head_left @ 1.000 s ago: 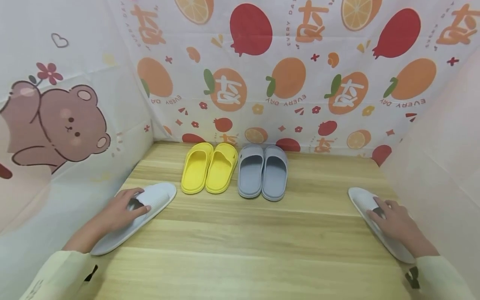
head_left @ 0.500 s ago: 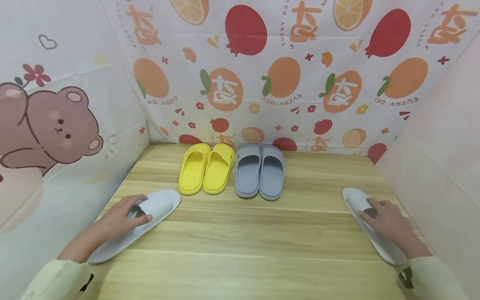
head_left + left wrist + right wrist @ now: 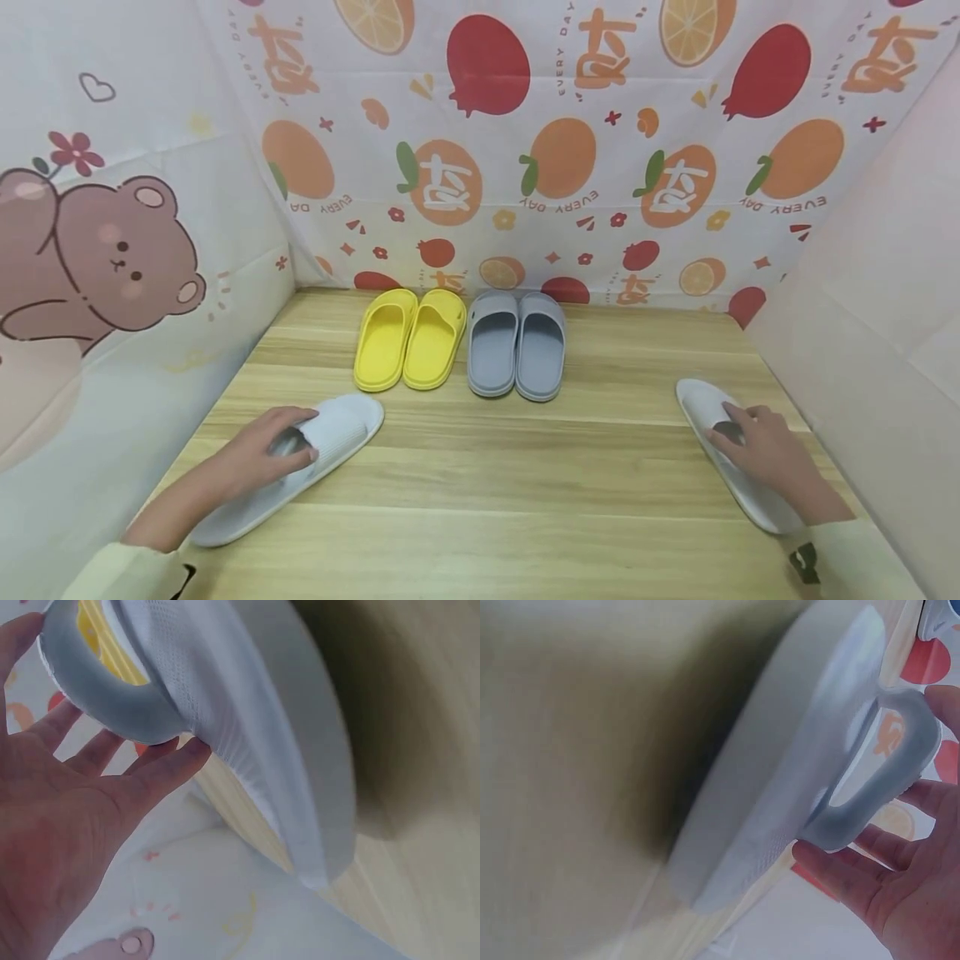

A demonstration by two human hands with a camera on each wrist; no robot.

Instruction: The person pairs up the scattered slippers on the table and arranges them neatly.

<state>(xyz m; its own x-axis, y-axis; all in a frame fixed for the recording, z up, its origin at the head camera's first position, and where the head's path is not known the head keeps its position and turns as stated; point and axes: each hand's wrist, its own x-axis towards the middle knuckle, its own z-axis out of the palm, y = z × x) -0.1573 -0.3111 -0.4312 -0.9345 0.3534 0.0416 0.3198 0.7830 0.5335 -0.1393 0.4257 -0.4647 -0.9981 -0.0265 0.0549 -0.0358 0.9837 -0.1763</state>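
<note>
By the strap, my left hand (image 3: 262, 450) holds a pale grey-white slipper (image 3: 339, 427) at the left of the wooden surface, toe pointing up and right. The left wrist view shows the thumb and fingers at the edge of that strap (image 3: 112, 705). On the right, my right hand (image 3: 776, 458) grips a matching slipper (image 3: 705, 402) the same way, its toe pointing up and left. Fingers wrap the strap (image 3: 885, 784) in the right wrist view. A shadow lies under each sole; whether they touch the board is hard to tell.
Yellow slippers (image 3: 431, 350) and grey slippers (image 3: 538, 358) stand in neat pairs side by side against the fruit-print back cloth (image 3: 495, 167). A bear-print cloth wall (image 3: 127, 250) bounds the left side, a plain pale wall (image 3: 862, 333) the right. Wooden board (image 3: 510, 483) lies between the hands.
My left hand has brought its slipper to the right and nearer the front. The right hand's slipper has shifted slightly left. Both grips stay the same, and the view has turned a little.
</note>
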